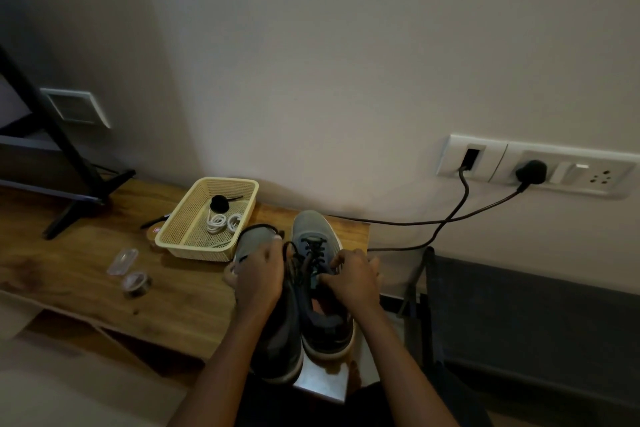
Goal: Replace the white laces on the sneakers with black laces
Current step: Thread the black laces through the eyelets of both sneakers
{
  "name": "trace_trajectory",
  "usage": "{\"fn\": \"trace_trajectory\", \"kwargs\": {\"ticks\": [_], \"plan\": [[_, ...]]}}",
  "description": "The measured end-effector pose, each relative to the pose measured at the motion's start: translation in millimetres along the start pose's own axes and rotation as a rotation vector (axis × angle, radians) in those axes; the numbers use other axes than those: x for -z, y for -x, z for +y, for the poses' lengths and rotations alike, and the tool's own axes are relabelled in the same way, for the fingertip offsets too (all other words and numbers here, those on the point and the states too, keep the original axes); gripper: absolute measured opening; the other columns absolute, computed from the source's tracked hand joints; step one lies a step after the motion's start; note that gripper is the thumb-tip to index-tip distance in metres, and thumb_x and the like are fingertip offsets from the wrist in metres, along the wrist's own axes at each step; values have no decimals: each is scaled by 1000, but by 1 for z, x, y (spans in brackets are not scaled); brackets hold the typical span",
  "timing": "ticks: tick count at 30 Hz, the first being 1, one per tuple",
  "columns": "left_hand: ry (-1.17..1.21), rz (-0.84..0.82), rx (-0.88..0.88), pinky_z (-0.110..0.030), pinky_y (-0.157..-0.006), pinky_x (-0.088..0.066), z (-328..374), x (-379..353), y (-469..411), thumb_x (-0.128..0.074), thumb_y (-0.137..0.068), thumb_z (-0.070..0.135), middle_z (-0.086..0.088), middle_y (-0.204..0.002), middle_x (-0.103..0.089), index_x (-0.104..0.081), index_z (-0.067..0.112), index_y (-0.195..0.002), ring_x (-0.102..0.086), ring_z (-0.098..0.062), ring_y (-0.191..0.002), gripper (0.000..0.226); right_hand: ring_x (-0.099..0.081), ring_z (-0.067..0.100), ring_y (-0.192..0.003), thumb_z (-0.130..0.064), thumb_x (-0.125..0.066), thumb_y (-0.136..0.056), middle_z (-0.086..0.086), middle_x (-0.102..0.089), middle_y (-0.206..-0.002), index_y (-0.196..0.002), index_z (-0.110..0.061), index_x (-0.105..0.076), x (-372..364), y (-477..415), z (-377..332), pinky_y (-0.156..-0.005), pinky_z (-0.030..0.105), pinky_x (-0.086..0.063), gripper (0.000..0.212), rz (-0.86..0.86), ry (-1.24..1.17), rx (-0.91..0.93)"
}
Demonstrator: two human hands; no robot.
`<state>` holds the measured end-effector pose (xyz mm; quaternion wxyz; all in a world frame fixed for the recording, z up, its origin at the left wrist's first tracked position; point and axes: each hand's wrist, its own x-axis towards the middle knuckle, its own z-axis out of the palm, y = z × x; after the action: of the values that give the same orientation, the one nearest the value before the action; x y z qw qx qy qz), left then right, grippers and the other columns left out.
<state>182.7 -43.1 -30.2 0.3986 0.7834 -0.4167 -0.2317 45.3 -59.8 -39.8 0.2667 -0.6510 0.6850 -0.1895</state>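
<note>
I see both sneakers standing side by side at the near right end of the wooden table (79, 253), toes pointing far toward the wall. The right sneaker (311, 224) already carries a black lace (313, 249) through its eyelets. The right hand (353, 279) has its fingers curled together on this lace at the near eyelets. The left hand (258, 274) lies over the left sneaker (277, 340) with fingers curled around its upper; whether it also pinches a lace, I cannot tell. Just left of the shoes sits a cream basket (194, 253), touching the left toe, with coiled white laces (223, 222) and a black bundle (219, 203) inside. Further left lie a tape roll (136, 284) and a clear case (122, 261).
</note>
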Motion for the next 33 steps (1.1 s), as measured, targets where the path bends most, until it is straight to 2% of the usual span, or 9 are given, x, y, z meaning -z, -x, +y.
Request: {"fn": "trace_trajectory", "kwargs": {"ticks": [5, 9, 12, 17, 21, 23, 27, 29, 33], "plan": [[-110, 161, -21, -43, -104, -19, 1, 6, -14, -31, -101, 38, 7, -71, -64, -69, 14, -55, -53, -14, -83, 64, -42, 26, -118, -31, -68, -77, -3, -56, -116, -80, -33, -61, 5, -15, -8, -100, 43, -36, 8, 28, -277, -11], [-400, -61, -193, -49, -110, -14, -4, 6, -31, -51, -93, 40, 6, -112, -64, -72, 30, -95, -44, -22, -121, 24, -58, 27, -98, -23, -62, -81, -2, -66, -89, -66, -26, -63, 2, -32, -8, -87, 47, -48, 15, 145, -427, -76], [-634, -235, -216, -55, -111, 0, -6, 9, -39, -52, -91, 50, 11, -146, -36, -65, 39, -109, -17, -24, -140, 24, -61, 23, -86, -16, -62, -84, 3, -66, -80, -71, -14, -68, 2, -40, -11, -76, 37, -50, 14, 127, -432, -62], [-624, -362, -200, -52, -112, 3, -3, 19, -49, -30, -101, 43, 7, -146, -37, -60, 30, -114, -17, -24, -141, 35, -61, 19, -80, -15, -63, -84, 4, -66, -78, -76, -8, -69, 3, -48, -17, -72, 33, -48, 12, 91, -471, -24], [-173, -422, -86, -51, -107, -29, -10, 23, -57, -33, -96, 53, -3, -107, -64, -65, 30, -81, -50, -26, -118, 42, -61, 18, -79, -14, -64, -84, 1, -65, -75, -74, -7, -70, 9, -43, -24, -73, 34, -49, 13, 56, -490, 34], [111, -417, -46, -37, -95, -43, 1, 25, -50, -38, -98, 49, 1, -92, -66, -72, 24, -89, -60, -18, -101, 44, -60, 15, -87, -20, -66, -83, -6, -65, -79, -75, -17, -71, 6, -39, -32, -83, 36, -49, 10, 21, -498, 110], [389, -431, -120, -33, -95, -44, 18, 30, -41, -39, -100, 38, -1, -97, -68, -71, 23, -100, -61, -12, -101, 35, -50, 24, -111, -49, -63, -71, -14, -63, -99, -70, -57, -64, -6, -32, -50, -95, 43, -42, 9, -33, -466, 301], [474, -456, -152, -32, -100, -41, 22, 32, -40, -39, -100, 37, 3, -103, -68, -70, 23, -108, -59, -9, -108, 35, -50, 29, -111, -40, -72, -75, -10, -62, -97, -72, -51, -63, -9, -32, -54, -95, 45, -43, 14, -33, -478, 335], [961, -381, -93, -21, -88, -38, 29, 44, -42, -35, -100, 27, 8, -72, -57, -70, 16, -88, -60, -3, -87, 39, -53, 32, -109, -40, -74, -70, -5, -64, -96, -71, -40, -66, -10, -37, -52, -94, 51, -42, 8, 104, -520, 220]]}}
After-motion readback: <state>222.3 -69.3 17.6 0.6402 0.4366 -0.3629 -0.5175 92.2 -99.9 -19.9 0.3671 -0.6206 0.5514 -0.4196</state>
